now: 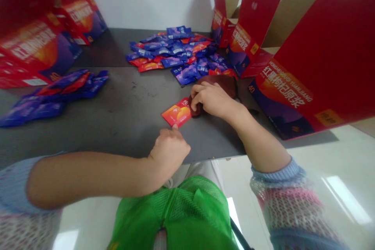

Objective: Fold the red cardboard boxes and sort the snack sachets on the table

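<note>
A red and orange sachet (177, 112) lies on the dark table between my hands. My left hand (170, 146) is closed at its lower corner, with one fingertip on the sachet's edge and the other fingers curled under. On the sachet's right side, my right hand (215, 99) has its fingers bent and gripping the end of a dark brown, soft-looking piece (225, 85), perhaps a cloth or pouch. That hand covers part of the brown piece, so its full shape is hidden. Just behind is a heaped pile of blue and red sachets (175, 49).
Open red cartons stand at the right, the nearest carton (293, 93) close to my right forearm. More cartons (38, 47) are at the left, with a row of blue and red sachets (58, 93) before them. A white wall (152, 0) rises behind the table (123, 125).
</note>
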`<state>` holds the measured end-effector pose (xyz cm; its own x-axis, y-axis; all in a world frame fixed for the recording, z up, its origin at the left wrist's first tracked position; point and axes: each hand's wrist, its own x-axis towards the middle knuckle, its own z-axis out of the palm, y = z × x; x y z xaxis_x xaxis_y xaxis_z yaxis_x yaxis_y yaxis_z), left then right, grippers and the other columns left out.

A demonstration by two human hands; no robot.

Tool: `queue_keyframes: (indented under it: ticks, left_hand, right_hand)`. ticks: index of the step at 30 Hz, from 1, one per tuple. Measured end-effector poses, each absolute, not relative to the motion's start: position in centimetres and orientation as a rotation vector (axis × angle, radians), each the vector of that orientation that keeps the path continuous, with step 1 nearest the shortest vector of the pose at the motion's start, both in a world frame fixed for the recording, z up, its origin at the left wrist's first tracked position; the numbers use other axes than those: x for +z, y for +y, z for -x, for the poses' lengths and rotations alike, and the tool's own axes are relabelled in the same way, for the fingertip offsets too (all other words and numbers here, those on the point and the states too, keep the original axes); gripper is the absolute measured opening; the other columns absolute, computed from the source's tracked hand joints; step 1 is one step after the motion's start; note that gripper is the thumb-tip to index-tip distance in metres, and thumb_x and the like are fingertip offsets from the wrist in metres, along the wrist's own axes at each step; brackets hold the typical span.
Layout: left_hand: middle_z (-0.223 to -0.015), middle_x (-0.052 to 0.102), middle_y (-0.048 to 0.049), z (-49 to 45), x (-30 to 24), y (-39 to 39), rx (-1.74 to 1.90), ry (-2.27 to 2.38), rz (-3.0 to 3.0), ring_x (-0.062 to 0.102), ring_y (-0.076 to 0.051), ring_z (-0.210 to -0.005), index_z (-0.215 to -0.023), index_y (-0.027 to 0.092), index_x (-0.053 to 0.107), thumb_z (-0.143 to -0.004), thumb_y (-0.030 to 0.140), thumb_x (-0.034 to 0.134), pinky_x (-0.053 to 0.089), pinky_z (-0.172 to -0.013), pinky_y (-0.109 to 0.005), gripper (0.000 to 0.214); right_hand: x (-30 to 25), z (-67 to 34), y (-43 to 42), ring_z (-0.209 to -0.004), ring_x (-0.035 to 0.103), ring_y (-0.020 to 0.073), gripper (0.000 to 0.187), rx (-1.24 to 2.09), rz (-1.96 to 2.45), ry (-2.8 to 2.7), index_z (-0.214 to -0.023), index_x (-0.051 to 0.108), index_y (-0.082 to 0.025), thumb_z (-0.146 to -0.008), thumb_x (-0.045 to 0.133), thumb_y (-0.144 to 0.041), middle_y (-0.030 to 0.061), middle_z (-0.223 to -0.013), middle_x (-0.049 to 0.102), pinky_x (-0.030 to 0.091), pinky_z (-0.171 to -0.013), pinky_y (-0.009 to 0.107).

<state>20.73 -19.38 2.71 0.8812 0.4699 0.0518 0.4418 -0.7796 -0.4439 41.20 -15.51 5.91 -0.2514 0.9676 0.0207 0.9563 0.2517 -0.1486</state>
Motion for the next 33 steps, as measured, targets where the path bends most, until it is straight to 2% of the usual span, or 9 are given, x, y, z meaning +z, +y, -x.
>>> queue_keyframes:
  ticks: [5, 8, 12, 15, 19, 23, 27, 30, 33]
  left_hand:
    - [-0.056, 0.063, -0.0112, -20.1, 2.5, -19.6, -0.011, -0.719, 2.54, 0.061, -0.02, -0.048, -0.079, 0.0, 0.073, -0.081, -0.006, 0.049, 0.035, -0.045, -0.029, 0.025]
    - [-0.058, 0.064, -0.0118, -20.0, 2.4, -19.5, 0.002, -0.706, 2.558, 0.062, -0.021, -0.049, -0.089, -0.002, 0.075, -0.082, -0.007, 0.049, 0.035, -0.043, -0.028, 0.027]
    - [-0.062, 0.066, -0.0142, -20.1, 2.3, -19.1, 0.037, -0.598, 2.588, 0.065, -0.021, -0.052, -0.098, -0.006, 0.073, -0.083, -0.006, 0.048, 0.036, -0.046, -0.028, 0.03]
    - [-0.067, 0.068, -0.0168, -20.1, 1.9, -19.1, 0.065, -0.586, 2.577, 0.065, -0.022, -0.055, -0.104, -0.008, 0.072, -0.083, -0.004, 0.047, 0.038, -0.048, -0.029, 0.033]
    - [-0.071, 0.068, -0.0179, -20.1, 1.7, -19.2, 0.093, -0.605, 2.577, 0.065, -0.022, -0.058, -0.105, -0.007, 0.071, -0.084, -0.002, 0.046, 0.039, -0.051, -0.03, 0.033]
    - [-0.075, 0.069, -0.0194, -20.0, 1.8, -19.2, 0.116, -0.541, 2.609, 0.064, -0.022, -0.06, -0.102, -0.003, 0.073, -0.083, 0.001, 0.048, 0.04, -0.052, -0.03, 0.032]
    - [-0.077, 0.069, -0.0211, -20.2, 1.6, -19.5, 0.15, -0.512, 2.567, 0.065, -0.024, -0.06, -0.107, -0.007, 0.072, -0.083, 0.002, 0.051, 0.043, -0.053, -0.032, 0.033]
    - [-0.071, 0.068, -0.0189, -20.4, 1.7, -19.6, 0.187, -0.55, 2.574, 0.066, -0.024, -0.058, -0.105, -0.008, 0.072, -0.084, 0.002, 0.051, 0.042, -0.052, -0.032, 0.031]
    - [-0.068, 0.067, -0.0163, -20.5, 2.2, -19.3, 0.195, -0.6, 2.644, 0.065, -0.023, -0.056, -0.093, -0.002, 0.075, -0.083, 0.0, 0.05, 0.04, -0.049, -0.029, 0.027]
  right_hand:
    - [4.8, -43.3, -14.5, -0.091, 0.053, 0.0218, 0.022, 0.066, 2.054, -2.135, -0.066, 0.075, -0.02, -0.077, 0.06, -0.007, 0.0071, -0.096, 0.071, 0.038, -0.08, 0.036]
    - [3.7, -44.0, -13.9, -0.09, 0.057, 0.0201, 0.029, -0.012, 1.951, -1.984, -0.08, 0.078, -0.022, -0.083, 0.052, -0.009, 0.0054, -0.097, 0.071, 0.043, -0.08, 0.033]
    - [3.8, -43.6, -13.9, -0.102, 0.057, 0.0238, 0.035, -0.189, 1.717, -1.88, -0.1, 0.075, -0.021, -0.089, 0.043, -0.013, 0.0091, -0.107, 0.066, 0.045, -0.088, 0.038]
    - [4.5, -42.1, -14.6, -0.107, 0.056, 0.0245, 0.043, -0.185, 1.552, -1.858, -0.107, 0.072, -0.02, -0.086, 0.037, -0.008, 0.0091, -0.11, 0.063, 0.044, -0.093, 0.041]
    - [3.7, -39.4, -15.5, -0.11, 0.053, 0.0239, 0.049, -0.07, 1.408, -1.919, -0.12, 0.061, -0.02, -0.081, 0.036, -0.004, 0.0093, -0.116, 0.06, 0.042, -0.093, 0.04]
    - [2.1, -37.5, -15.6, -0.096, 0.049, 0.0232, 0.033, 0.043, 1.205, -2.386, -0.111, 0.062, -0.02, -0.085, 0.045, -0.011, 0.0075, -0.105, 0.062, 0.039, -0.081, 0.036]
    - [2.3, -37.4, -15.3, -0.088, 0.044, 0.021, 0.021, 0.067, 1.177, -2.565, -0.099, 0.068, -0.024, -0.089, 0.05, -0.017, 0.0045, -0.094, 0.061, 0.033, -0.074, 0.034]
    - [3.0, -37.6, -15.1, -0.087, 0.045, 0.0186, 0.025, 0.225, 1.236, -2.485, -0.09, 0.07, -0.023, -0.085, 0.05, -0.009, 0.0028, -0.09, 0.058, 0.033, -0.074, 0.031]
    - [3.3, -38.0, -14.9, -0.087, 0.049, 0.0162, 0.036, 0.395, 1.245, -2.42, -0.088, 0.072, -0.023, -0.076, 0.048, 0.001, 0.0011, -0.086, 0.057, 0.035, -0.078, 0.028]
